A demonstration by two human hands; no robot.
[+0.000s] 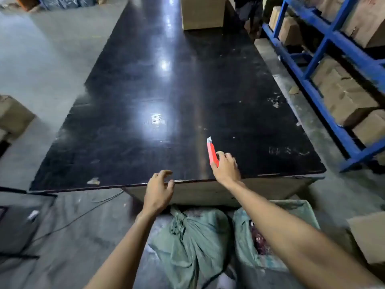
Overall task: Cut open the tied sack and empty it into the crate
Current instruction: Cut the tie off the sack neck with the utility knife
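Note:
A red utility knife (212,152) with its blade out sits in my right hand (226,168), over the near edge of the black table (145,101). My left hand (159,189) hovers at that edge, fingers curled apart, holding nothing. Below the table, on the floor, stands a green sack (193,240) with its neck knotted shut. To its right a second green sack (245,243) gapes open, showing dark reddish contents; my right forearm crosses over it. A pale green crate (302,207) shows behind that sack, mostly hidden.
A cardboard box (203,12) stands at the table's far end. Blue shelving (325,65) loaded with boxes runs along the right. Another box (12,117) sits on the floor at left, a dark case (18,222) and a cable (83,213) at lower left.

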